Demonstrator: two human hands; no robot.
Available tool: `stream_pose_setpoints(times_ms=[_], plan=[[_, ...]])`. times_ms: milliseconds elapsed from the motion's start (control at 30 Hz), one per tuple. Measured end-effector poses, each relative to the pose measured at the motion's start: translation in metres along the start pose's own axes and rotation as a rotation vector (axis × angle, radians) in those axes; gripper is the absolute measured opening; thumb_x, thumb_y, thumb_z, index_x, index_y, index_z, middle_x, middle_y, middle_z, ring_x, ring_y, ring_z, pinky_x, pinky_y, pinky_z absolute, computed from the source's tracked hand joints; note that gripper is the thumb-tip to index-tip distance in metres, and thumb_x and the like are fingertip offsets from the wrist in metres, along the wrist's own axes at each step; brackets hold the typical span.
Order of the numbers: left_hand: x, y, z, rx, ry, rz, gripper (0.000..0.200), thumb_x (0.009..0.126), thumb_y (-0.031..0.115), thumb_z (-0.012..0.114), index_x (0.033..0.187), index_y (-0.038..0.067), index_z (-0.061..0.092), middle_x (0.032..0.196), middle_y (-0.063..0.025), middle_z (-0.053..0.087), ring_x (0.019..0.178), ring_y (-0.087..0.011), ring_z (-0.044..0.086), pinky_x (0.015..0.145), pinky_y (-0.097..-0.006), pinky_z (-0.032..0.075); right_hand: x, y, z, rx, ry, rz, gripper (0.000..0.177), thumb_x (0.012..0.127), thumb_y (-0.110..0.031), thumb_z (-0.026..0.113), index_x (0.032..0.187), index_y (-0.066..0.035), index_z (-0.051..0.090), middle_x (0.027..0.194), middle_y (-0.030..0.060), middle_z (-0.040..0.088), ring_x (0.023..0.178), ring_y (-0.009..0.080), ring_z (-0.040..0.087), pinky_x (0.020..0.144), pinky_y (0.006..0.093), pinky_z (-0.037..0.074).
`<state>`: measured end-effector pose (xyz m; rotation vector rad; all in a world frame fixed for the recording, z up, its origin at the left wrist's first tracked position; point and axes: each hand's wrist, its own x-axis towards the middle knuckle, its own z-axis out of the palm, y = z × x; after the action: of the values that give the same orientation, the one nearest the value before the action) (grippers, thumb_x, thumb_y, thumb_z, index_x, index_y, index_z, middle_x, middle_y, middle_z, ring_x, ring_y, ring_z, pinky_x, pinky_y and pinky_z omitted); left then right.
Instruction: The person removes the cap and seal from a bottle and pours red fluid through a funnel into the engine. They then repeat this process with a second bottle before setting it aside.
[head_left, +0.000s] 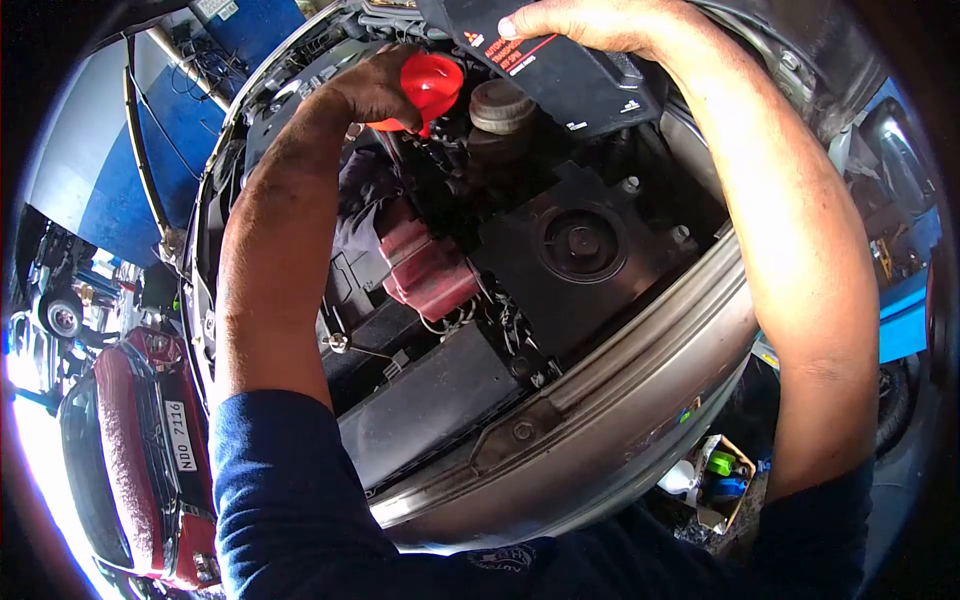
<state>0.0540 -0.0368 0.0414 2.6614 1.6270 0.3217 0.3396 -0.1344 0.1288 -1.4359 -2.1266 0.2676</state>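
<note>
Over the engine bay, my left hand (378, 88) is closed on the rim of a red funnel (436, 86), its thumb lying along the near side. My right hand (575, 24) grips a black fluid bottle (560, 82) near the upper edge of the view, the thumb on its labelled face. The label reads automatic transmission. This bottle is tilted, and its mouth is out of view. A round pale reservoir cap (501, 106) sits just below the bottle, right of the funnel. The funnel's lower end is hidden among dark engine parts.
A black engine cover (585, 245), a red cloth-like piece (428, 268) and the silver front edge of the car (640, 375) lie below my hands. A box of bottles (735, 480) stands on the floor at lower right. A red car (130, 450) is at left.
</note>
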Motion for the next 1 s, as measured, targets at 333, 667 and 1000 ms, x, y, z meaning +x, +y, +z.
stream_pose_setpoints(times_ms=[333,667,1000], plan=[[0.005,0.0,0.018,0.113,0.02,0.033,0.112,0.045,0.023,0.094,0.147,0.012,0.048,0.137,-0.018,0.058,0.131,-0.0379,0.054,0.109,-0.0469,0.048,-0.006,-0.003,-0.002,-0.056,0.014,-0.002,0.083,0.074,-0.038,0.087,0.128,0.016,0.055,0.125,0.0311,0.065,0.116,0.0356,0.064,0.102,0.0393,0.05],[0.003,-0.004,0.008,0.017,-0.113,-0.003,0.116,0.047,0.03,0.09,0.152,0.011,0.044,0.147,-0.0158,0.051,0.137,-0.036,0.049,0.112,-0.0448,0.046,-0.013,-0.002,-0.005,-0.074,-0.02,0.018,0.083,0.074,-0.04,0.087,0.127,0.016,0.055,0.124,0.0318,0.065,0.115,0.0361,0.064,0.102,0.0398,0.05],[-0.003,0.004,0.022,0.282,0.055,-0.034,0.116,0.053,0.042,0.089,0.156,0.019,0.04,0.155,-0.0172,0.043,0.14,-0.0422,0.043,0.114,-0.0486,0.044,-0.005,-0.003,0.005,-0.077,-0.038,-0.03,0.077,0.073,-0.035,0.086,0.126,0.014,0.058,0.123,0.0301,0.066,0.116,0.0351,0.065,0.102,0.0388,0.05]])
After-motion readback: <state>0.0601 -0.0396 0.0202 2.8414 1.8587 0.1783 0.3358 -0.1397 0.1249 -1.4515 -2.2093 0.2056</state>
